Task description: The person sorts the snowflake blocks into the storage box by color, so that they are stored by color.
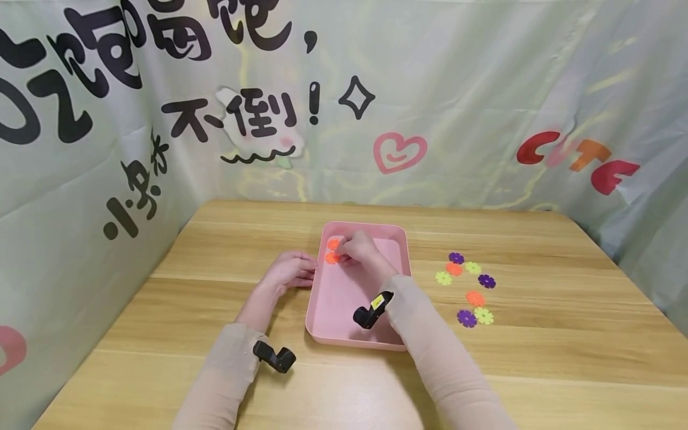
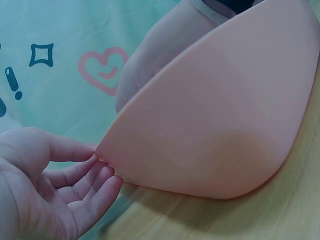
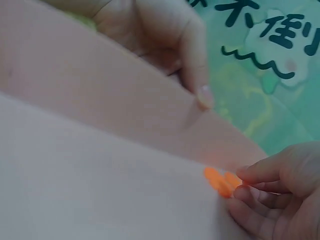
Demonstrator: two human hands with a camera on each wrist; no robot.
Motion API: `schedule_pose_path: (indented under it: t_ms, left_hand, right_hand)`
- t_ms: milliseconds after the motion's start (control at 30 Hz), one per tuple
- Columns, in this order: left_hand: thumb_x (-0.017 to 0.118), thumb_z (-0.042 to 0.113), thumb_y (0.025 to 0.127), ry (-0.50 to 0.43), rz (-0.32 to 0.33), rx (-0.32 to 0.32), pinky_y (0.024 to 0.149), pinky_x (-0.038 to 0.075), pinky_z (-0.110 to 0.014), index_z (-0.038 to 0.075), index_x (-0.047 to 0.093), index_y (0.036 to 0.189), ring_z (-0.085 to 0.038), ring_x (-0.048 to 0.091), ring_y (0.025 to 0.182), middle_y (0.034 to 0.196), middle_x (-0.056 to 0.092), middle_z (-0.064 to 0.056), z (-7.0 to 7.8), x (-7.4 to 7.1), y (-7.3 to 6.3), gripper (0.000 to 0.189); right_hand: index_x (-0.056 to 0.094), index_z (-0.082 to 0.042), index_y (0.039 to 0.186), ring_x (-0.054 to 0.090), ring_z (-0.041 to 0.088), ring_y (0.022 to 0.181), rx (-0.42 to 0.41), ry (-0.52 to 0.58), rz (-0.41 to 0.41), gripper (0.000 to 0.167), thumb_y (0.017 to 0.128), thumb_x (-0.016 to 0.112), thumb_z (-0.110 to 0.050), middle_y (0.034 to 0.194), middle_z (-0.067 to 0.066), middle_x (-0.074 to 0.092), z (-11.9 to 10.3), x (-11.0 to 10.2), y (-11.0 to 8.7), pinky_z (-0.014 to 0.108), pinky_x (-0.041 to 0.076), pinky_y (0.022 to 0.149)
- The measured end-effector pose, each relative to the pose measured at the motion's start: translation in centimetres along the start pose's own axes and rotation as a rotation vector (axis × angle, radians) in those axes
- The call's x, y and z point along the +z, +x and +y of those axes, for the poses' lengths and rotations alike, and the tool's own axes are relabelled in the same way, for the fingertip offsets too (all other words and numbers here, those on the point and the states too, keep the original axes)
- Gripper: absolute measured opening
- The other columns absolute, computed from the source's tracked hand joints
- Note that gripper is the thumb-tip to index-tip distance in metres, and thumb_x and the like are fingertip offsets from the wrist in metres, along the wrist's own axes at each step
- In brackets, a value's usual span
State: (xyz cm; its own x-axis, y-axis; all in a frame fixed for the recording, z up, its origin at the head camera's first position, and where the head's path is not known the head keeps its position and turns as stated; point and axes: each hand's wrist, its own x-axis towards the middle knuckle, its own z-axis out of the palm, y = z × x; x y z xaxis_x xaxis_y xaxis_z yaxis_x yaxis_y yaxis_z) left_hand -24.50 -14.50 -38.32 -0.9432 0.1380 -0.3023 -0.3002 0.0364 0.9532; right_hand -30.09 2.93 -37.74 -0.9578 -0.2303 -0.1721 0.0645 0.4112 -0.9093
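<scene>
A pink tray (image 1: pixel 344 304) stands on the table, its left wall beside my left hand (image 1: pixel 290 270). In the left wrist view the thumb and bent fingers of that hand (image 2: pixel 55 180) come together at the tray's edge. My right hand (image 1: pixel 361 248) is inside the tray near its far left corner. Thumb and finger pinch an orange flower-shaped piece (image 3: pixel 233 179) there, partly hidden by the fingertips. Another orange flower-shaped piece (image 1: pixel 333 244) lies just beyond it, close to the left wall.
On the table right of the tray lie several flower-shaped pieces: purple (image 1: pixel 466 318), orange (image 1: pixel 475 298) and yellow-green (image 1: pixel 484 316). A printed cloth (image 1: pixel 462 89) hangs behind the wooden table (image 1: pixel 537 358). Black wrist cameras (image 1: pixel 275 357) sit on both sleeves.
</scene>
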Motion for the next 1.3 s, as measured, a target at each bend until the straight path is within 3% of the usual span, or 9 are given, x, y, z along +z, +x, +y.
schedule_pose_path:
  t_ms: [100,200,300,400,500,667,867,1133,1300]
  left_hand:
    - [0.055,-0.001,0.087,-0.002,-0.002,0.0,0.067,0.055,-0.031,-0.011,0.053,0.105,-0.016,0.061,0.068,0.079,0.062,-0.01,0.0,0.1,0.0,0.02]
    - [0.055,-0.001,0.087,-0.003,-0.003,0.003,0.067,0.055,-0.031,-0.012,0.053,0.106,-0.016,0.06,0.067,0.078,0.061,-0.01,0.0,0.0,0.0,0.022]
    - [0.055,-0.001,0.088,-0.012,-0.009,0.003,0.067,0.055,-0.03,-0.012,0.053,0.107,-0.015,0.06,0.067,0.077,0.061,-0.009,0.0,0.1,0.0,0.023]
    - [0.054,-0.002,0.088,-0.023,-0.014,0.003,0.066,0.055,-0.03,-0.013,0.052,0.107,-0.015,0.06,0.066,0.076,0.061,-0.009,0.0,0.1,0.0,0.022]
    - [0.054,-0.003,0.087,-0.031,-0.014,0.002,0.066,0.055,-0.03,-0.012,0.052,0.105,-0.015,0.06,0.066,0.076,0.062,-0.009,0.0,0.0,0.0,0.021]
    - [0.054,-0.004,0.087,-0.042,-0.019,0.014,0.064,0.055,-0.028,-0.015,0.051,0.106,-0.015,0.059,0.065,0.074,0.061,-0.009,0.0,0.0,-0.1,0.022]
    - [0.053,-0.006,0.087,-0.048,-0.016,0.029,0.063,0.055,-0.027,-0.017,0.05,0.106,-0.015,0.059,0.064,0.073,0.06,-0.01,0.1,0.1,-0.3,0.023]
    - [0.055,-0.004,0.087,-0.051,-0.001,0.007,0.064,0.056,-0.03,-0.013,0.052,0.105,-0.015,0.06,0.064,0.074,0.061,-0.01,0.1,0.2,-0.1,0.021]
    - [0.056,0.002,0.088,-0.022,0.007,-0.024,0.066,0.056,-0.033,-0.011,0.054,0.108,-0.016,0.062,0.065,0.079,0.064,-0.01,0.0,0.3,0.0,0.024]
  right_hand:
    - [0.055,0.006,0.074,0.046,0.016,0.055,-0.044,0.054,-0.034,0.01,0.083,0.05,0.006,0.063,0.007,0.048,-0.4,-0.7,-0.4,0.021,0.041,0.053]
    - [0.057,0.008,0.079,0.047,0.018,0.057,-0.053,0.05,-0.039,0.01,0.086,0.051,0.004,0.064,0.009,0.05,-1.1,-1.6,-0.8,0.022,0.044,0.056]
    - [0.062,0.008,0.096,0.06,0.024,0.069,0.0,0.021,-0.035,0.013,0.088,0.058,-0.002,0.08,0.017,0.063,-2.0,-2.6,-1.2,0.029,0.054,0.067]
    - [0.059,0.008,0.112,0.063,0.032,0.088,0.056,0.031,-0.05,0.026,0.089,0.059,-0.005,0.101,0.025,0.063,-2.7,-3.7,-1.4,0.036,0.054,0.079]
    - [0.054,0.007,0.12,0.062,0.033,0.095,0.073,0.055,-0.054,0.033,0.09,0.057,-0.006,0.11,0.027,0.06,-3.0,-5.0,-1.7,0.041,0.051,0.084]
    - [0.053,0.007,0.122,0.064,0.022,0.081,0.048,0.09,-0.018,0.034,0.092,0.056,-0.008,0.107,0.022,0.062,-2.3,-7.2,-2.3,0.039,0.053,0.08]
    - [0.05,0.009,0.122,0.063,0.013,0.073,0.034,0.111,0.013,0.035,0.092,0.055,-0.009,0.11,0.025,0.059,-1.1,-10.0,-3.9,0.029,0.055,0.071]
    - [0.047,0.012,0.12,0.062,0.015,0.077,-0.009,0.096,0.012,0.037,0.092,0.055,-0.012,0.09,0.008,0.062,1.2,-13.3,-6.4,0.035,0.054,0.077]
    - [0.044,0.013,0.12,0.061,0.017,0.081,-0.03,0.051,0.002,0.04,0.093,0.054,-0.015,0.09,0.004,0.061,3.0,-15.4,-8.2,0.036,0.053,0.078]
